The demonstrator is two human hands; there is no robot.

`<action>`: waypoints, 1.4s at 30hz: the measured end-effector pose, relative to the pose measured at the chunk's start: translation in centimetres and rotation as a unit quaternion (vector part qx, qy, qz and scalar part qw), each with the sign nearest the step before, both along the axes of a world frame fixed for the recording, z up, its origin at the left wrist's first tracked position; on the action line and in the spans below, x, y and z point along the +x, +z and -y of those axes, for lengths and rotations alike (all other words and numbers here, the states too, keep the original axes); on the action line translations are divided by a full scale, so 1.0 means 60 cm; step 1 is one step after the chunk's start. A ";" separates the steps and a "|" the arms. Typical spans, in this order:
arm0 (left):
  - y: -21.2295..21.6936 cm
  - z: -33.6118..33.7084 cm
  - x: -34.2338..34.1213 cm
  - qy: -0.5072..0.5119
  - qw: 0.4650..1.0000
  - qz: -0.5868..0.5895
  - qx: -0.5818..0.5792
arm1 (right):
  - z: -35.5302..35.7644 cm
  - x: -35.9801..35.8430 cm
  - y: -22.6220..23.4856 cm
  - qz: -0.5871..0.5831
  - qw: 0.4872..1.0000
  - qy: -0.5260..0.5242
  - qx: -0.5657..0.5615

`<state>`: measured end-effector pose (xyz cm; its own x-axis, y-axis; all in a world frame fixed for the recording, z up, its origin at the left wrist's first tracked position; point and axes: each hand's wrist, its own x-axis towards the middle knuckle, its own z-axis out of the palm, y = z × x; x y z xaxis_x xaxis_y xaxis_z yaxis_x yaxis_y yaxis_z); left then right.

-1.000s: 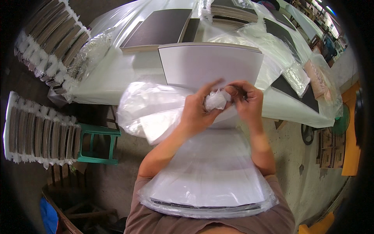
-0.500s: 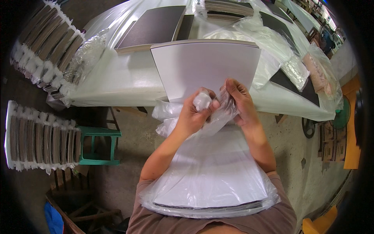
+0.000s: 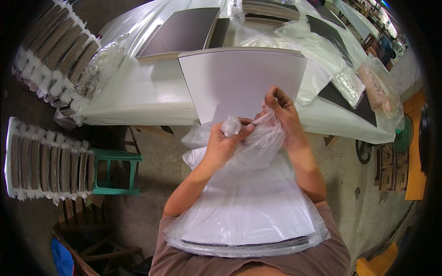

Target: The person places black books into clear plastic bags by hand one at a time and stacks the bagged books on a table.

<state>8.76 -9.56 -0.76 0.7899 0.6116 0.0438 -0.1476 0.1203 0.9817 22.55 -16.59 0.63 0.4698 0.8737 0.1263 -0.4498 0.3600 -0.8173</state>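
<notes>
A stack of white boards lies in a clear plastic bag across my lap, its far end resting on the table. My left hand is closed on the bunched, twisted mouth of the bag. My right hand pinches the loose plastic just to the right of that bunch, fingers closed on it. The two hands are close together above the white top board.
A long table covered in white sheeting carries dark boards and more bagged stacks. Rows of bagged board stacks stand at the left. A green stool is below the table edge. Cartons sit at the right.
The bag's loose plastic, spread wide to the left a second ago, is now gathered into a tight bunch in my left hand. Both hands have moved slightly up.
</notes>
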 end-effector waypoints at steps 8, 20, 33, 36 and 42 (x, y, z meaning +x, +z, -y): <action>-0.010 -0.024 -0.038 -0.124 0.985 -0.047 -0.106 | 0.008 -0.002 0.025 -0.084 0.990 -0.095 -0.066; -0.063 -0.141 -0.141 -0.273 0.938 0.208 -0.047 | 0.078 0.100 0.018 -0.037 0.988 -0.146 -0.023; 0.005 -0.044 -0.093 -0.204 0.941 0.242 -0.120 | 0.112 -0.052 -0.046 0.280 0.929 0.213 -0.119; -0.041 -0.084 -0.073 -0.354 0.934 0.004 -0.036 | 0.111 -0.053 -0.048 0.300 0.922 0.218 -0.115; -0.095 -0.140 -0.063 -0.212 0.848 0.432 -0.221 | 0.104 -0.036 -0.068 0.289 0.926 0.226 -0.086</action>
<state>4.99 -1.18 -6.44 0.7328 0.3877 0.5592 -0.6404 0.6706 0.3744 20.41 -22.81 -3.45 -0.0517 0.9952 0.0830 0.0078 0.0835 -0.9965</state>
